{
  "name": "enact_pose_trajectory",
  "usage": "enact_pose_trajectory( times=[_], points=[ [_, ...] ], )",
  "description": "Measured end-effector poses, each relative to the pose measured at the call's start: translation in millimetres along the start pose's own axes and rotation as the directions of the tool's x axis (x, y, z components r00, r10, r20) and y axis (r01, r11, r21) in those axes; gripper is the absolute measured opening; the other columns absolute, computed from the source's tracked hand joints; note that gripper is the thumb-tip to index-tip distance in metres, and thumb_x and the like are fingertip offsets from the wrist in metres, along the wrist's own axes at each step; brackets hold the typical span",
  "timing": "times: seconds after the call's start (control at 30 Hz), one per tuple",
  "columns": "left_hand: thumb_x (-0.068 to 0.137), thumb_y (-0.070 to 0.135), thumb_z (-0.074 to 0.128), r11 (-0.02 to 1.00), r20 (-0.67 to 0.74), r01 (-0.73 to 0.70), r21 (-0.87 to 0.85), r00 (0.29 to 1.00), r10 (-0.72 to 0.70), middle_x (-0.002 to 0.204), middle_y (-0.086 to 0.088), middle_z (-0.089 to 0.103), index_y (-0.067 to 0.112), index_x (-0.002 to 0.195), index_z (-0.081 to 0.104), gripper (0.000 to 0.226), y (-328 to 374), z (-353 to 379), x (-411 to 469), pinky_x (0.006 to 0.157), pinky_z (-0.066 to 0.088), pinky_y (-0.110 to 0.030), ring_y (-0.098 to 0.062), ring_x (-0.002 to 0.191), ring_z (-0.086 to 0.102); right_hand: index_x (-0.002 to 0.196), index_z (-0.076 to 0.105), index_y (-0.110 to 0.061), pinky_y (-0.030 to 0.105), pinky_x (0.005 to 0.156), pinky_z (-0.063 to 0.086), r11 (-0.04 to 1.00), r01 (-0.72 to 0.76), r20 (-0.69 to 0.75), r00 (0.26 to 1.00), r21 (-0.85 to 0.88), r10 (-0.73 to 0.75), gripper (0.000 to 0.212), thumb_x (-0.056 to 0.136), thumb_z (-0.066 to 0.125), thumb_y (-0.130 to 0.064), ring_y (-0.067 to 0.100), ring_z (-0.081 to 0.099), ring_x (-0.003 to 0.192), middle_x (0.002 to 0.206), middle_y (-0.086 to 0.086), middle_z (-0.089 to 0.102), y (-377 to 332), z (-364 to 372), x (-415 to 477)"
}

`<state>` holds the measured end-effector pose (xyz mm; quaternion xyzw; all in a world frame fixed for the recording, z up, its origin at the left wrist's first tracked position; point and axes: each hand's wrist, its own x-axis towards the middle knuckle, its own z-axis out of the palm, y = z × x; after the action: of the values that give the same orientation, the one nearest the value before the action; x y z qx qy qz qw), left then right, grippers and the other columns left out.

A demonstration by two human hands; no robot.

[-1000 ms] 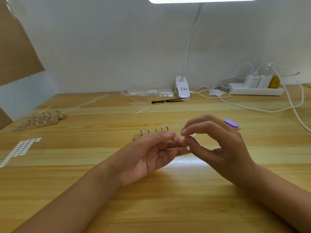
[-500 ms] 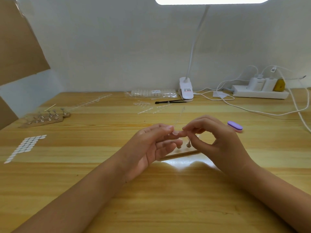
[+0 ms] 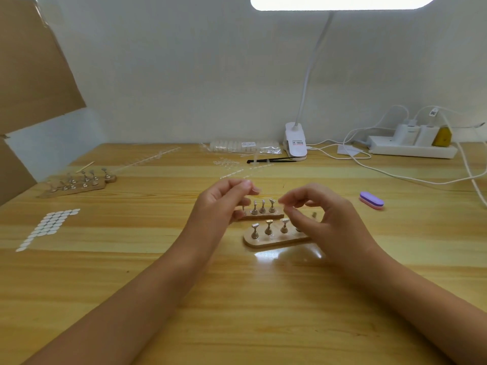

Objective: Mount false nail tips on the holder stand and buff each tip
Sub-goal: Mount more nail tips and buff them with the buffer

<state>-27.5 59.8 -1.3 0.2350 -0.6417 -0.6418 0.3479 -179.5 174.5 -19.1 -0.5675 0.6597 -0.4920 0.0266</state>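
Observation:
Two wooden holder stands lie at the table's middle, the far stand point(image 3: 263, 216) and the near stand point(image 3: 274, 240), each with a row of small metal pegs. My left hand point(image 3: 221, 206) hovers over the far stand's left end, thumb and forefinger pinched together. My right hand point(image 3: 326, 217) is above the near stand's right end and hides its last pegs. Its thumb and forefinger pinch something tiny and clear, apparently a nail tip, too faint to make out. A purple buffer block point(image 3: 371, 200) lies to the right, untouched.
A sheet of white adhesive dots point(image 3: 47, 227) and more peg stands point(image 3: 79, 184) sit on the left. At the back are clear tip strips point(image 3: 234, 175), a bag of tips point(image 3: 245, 146), a black tool point(image 3: 271, 160), the lamp clamp point(image 3: 295, 143) and a power strip point(image 3: 411, 150) with cables.
My fingertips were touching over one small clear piece. Now the hands have parted, the left up and left, the right to the right, uncovering both stands.

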Motion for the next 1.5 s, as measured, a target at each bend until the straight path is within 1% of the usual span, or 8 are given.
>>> enact_pose_trajectory(
  times=[0.1,0.27,0.5,1.2,1.3,1.37,1.43,1.5],
  points=[
    [0.097,0.028,0.059,0.996,-0.068,0.032,-0.080,0.997,-0.038,0.089,0.010,0.073,0.026,0.077,0.072,0.023,-0.3,-3.2,2.1,0.071,0.049,-0.019,0.000,0.080,0.061,0.095,0.072,-0.020,0.026,0.087,0.043,0.994,0.048,0.047,0.998,-0.098,-0.044,0.014,0.086,0.072,-0.010,0.010,0.058,0.095,0.093,-0.013,0.066,-0.1,7.3,-2.1],
    [0.096,0.028,0.060,0.993,-0.024,0.068,-0.096,0.997,-0.070,0.084,0.011,0.070,0.026,0.076,0.072,0.023,-4.2,2.2,-0.6,0.072,0.049,-0.019,0.000,0.076,0.061,0.097,0.075,-0.019,0.046,0.096,0.041,0.983,0.067,0.097,0.994,-0.172,-0.050,0.011,0.087,0.071,-0.014,0.019,0.056,0.105,0.101,-0.005,0.066,-1.0,16.1,-2.7],
    [0.096,0.029,0.061,0.992,-0.006,0.072,-0.099,0.997,-0.073,0.084,0.010,0.070,0.027,0.074,0.073,0.025,-5.7,4.3,-1.0,0.070,0.049,-0.018,0.000,0.075,0.060,0.094,0.077,-0.019,0.046,0.100,0.035,0.973,0.070,0.036,0.997,-0.218,-0.064,0.010,0.084,0.075,-0.018,0.020,0.045,0.116,0.107,-0.007,0.062,0.5,17.1,-3.1],
    [0.094,0.030,0.063,0.988,-0.010,0.100,-0.114,0.995,-0.102,0.083,0.009,0.070,0.030,0.071,0.076,0.027,-9.5,3.2,1.2,0.064,0.049,-0.014,-0.001,0.072,0.059,0.095,0.075,-0.025,0.037,0.101,0.029,0.960,0.063,0.047,0.998,-0.271,-0.052,0.012,0.083,0.075,-0.024,0.014,0.039,0.118,0.108,-0.013,0.057,10.5,21.0,-1.0],
    [0.090,0.036,0.067,0.996,0.007,0.066,-0.051,0.998,-0.066,0.075,0.007,0.060,0.029,0.070,0.074,0.022,-8.8,2.0,0.6,0.070,0.047,-0.018,-0.002,0.067,0.053,0.107,0.061,-0.037,0.035,0.105,0.030,0.979,0.053,0.022,0.999,-0.196,-0.050,0.026,0.085,0.072,-0.026,0.009,0.037,0.118,0.110,-0.020,0.053,4.7,17.6,-1.8],
    [0.084,0.042,0.069,1.000,0.034,0.013,0.017,0.999,-0.014,0.072,0.001,0.049,0.030,0.067,0.070,0.021,-7.8,2.3,-1.1,0.077,0.044,-0.025,-0.004,0.063,0.044,0.104,0.053,-0.042,0.038,0.104,0.033,0.991,0.075,-0.012,0.997,-0.109,-0.076,0.024,0.085,0.067,-0.035,0.006,0.039,0.115,0.109,-0.024,0.053,0.4,14.3,-4.3],
    [0.079,0.047,0.069,0.998,0.053,-0.029,0.059,0.998,0.026,0.066,0.005,0.046,0.028,0.072,0.072,0.021,-7.7,3.3,-2.8,0.081,0.042,-0.029,-0.005,0.062,0.041,0.097,0.055,-0.042,0.040,0.103,0.034,0.993,0.100,-0.039,0.994,-0.060,-0.103,0.014,0.085,0.059,-0.048,0.007,0.042,0.115,0.108,-0.021,0.056,-2.2,13.0,-7.4],
    [0.079,0.046,0.069,0.995,0.075,-0.054,0.082,0.996,0.048,0.061,0.016,0.050,0.022,0.081,0.074,0.025,-9.1,4.5,-3.8,0.079,0.043,-0.025,0.000,0.060,0.045,0.093,0.060,-0.038,0.042,0.103,0.035,0.995,0.098,-0.048,0.994,-0.019,-0.099,0.018,0.083,0.056,-0.053,0.009,0.044,0.115,0.107,-0.019,0.057,-2.8,12.7,-9.5]
  ],
)
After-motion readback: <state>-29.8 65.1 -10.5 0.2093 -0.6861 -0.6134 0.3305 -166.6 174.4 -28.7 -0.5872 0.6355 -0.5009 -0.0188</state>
